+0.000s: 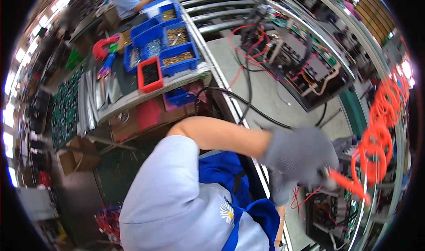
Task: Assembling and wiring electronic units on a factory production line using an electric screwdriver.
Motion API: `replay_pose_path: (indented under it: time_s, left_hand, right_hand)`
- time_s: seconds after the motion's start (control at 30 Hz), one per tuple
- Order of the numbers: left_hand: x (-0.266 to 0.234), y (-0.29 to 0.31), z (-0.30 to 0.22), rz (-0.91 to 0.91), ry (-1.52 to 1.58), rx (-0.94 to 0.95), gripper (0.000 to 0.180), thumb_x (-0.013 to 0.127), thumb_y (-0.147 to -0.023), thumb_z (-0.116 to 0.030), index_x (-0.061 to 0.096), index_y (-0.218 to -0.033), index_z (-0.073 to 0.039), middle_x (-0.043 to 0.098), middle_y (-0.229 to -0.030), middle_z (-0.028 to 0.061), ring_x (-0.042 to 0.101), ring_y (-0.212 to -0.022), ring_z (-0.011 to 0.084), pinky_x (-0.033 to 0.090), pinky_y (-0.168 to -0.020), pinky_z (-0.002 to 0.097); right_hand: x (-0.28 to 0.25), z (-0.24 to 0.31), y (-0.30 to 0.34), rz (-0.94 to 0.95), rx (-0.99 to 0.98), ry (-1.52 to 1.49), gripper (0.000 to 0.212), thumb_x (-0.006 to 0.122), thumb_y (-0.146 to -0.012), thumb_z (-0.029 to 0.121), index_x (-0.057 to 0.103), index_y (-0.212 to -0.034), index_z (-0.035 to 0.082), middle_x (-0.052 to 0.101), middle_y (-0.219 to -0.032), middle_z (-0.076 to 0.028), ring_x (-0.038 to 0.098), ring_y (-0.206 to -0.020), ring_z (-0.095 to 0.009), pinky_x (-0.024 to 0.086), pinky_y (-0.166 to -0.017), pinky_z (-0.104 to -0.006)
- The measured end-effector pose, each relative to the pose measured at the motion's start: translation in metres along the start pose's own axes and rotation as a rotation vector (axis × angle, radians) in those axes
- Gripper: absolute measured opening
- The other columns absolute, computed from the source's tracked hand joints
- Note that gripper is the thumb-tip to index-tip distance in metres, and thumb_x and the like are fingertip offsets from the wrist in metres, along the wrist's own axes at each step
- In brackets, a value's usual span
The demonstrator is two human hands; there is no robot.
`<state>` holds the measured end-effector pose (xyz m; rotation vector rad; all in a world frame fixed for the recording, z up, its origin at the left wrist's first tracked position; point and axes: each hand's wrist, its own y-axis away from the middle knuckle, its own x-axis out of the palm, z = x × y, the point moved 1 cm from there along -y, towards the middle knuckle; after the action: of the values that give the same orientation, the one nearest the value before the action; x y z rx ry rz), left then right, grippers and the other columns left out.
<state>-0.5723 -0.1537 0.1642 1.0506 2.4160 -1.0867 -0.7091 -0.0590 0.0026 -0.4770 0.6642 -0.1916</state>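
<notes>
My left hand (301,156), in a grey glove, reaches across to the right and is closed. At its edge a dark metal fitting (327,173) joins a straight orange hose end (349,187); the fist seems to be round the tool on this hose, whose body is hidden. My right hand (280,189), also grey-gloved, lies just below and partly behind the left one, its fingers out of sight. Red wires (305,200) and an open electronic unit (332,218) lie close beyond both hands. The orange coiled hose (378,140) hangs at the right.
Another open unit (301,56) with boards and loose cables stands farther up the line. Black cables (250,100) cross the bench edge. On a side table are blue bins (179,63) of small hardware, a red bin (150,75) and circuit boards (66,107). A person (128,1) works beyond.
</notes>
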Motion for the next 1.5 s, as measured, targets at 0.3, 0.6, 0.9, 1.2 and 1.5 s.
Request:
replay_pose_path:
  time_s: [0.3, 0.6, 0.9, 1.2, 1.5]
  left_hand:
    - [0.038, 0.053, 0.064, -0.294, 0.027, 0.187, 0.061, 0.072, -0.073, -0.046, 0.062, -0.119, -0.007, 0.063, -0.112, 0.0149, 0.057, -0.111, 0.0376, 0.042, -0.095, 0.0503]
    - [-0.211, 0.349, 0.175, -0.471, -1.159, -1.405, 0.025, 0.059, -0.088, -0.025, 0.062, -0.101, -0.003, 0.066, -0.109, 0.0233, 0.063, -0.106, 0.0396, 0.051, -0.091, 0.0483]
    - [-0.264, 0.384, 0.187, -0.202, -0.706, -1.546, 0.025, 0.074, -0.074, -0.012, 0.071, -0.095, 0.002, 0.072, -0.079, 0.0128, 0.07, -0.066, 0.0227, 0.057, -0.061, 0.033]
    - [-0.273, 0.369, 0.183, -0.502, -0.557, -1.482, 0.015, 0.064, -0.077, -0.005, 0.072, -0.088, 0.003, 0.07, -0.072, 0.0143, 0.071, -0.059, 0.0214, 0.06, -0.053, 0.0338]
    - [-0.307, 0.381, 0.172, -0.875, 0.04, -1.208, 0.025, 0.06, -0.094, -0.016, 0.063, -0.114, -0.001, 0.055, -0.075, -0.0002, 0.051, -0.058, 0.0085, 0.044, -0.049, 0.0215]
  right_hand:
    - [-0.027, -0.007, 0.023, -0.375, 0.223, -0.25, 0.06, 0.07, -0.081, 0.007, 0.041, -0.132, 0.002, 0.058, -0.107, -0.015, 0.058, -0.09, -0.022, 0.048, -0.089, -0.0378]
    - [-0.048, -0.012, 0.026, -0.497, 0.283, -0.395, 0.057, 0.052, -0.079, -0.008, 0.043, -0.134, 0.003, 0.056, -0.107, -0.012, 0.056, -0.09, -0.018, 0.051, -0.083, -0.035]
    - [-0.015, -0.032, 0.017, -0.455, 0.435, -0.402, 0.051, 0.052, -0.076, -0.014, 0.053, -0.126, -0.002, 0.062, -0.101, -0.015, 0.061, -0.079, -0.018, 0.054, -0.072, -0.0319]
    - [-0.015, -0.017, 0.02, -0.292, 0.4, -0.096, 0.04, 0.057, -0.078, -0.01, 0.058, -0.117, 0.001, 0.063, -0.097, -0.009, 0.064, -0.09, -0.019, 0.052, -0.082, -0.0308]
    - [-0.018, -0.031, 0.023, -0.301, 0.234, -0.214, 0.045, 0.053, -0.08, -0.01, 0.05, -0.124, 0.001, 0.062, -0.101, -0.012, 0.064, -0.085, -0.017, 0.057, -0.074, -0.0296]
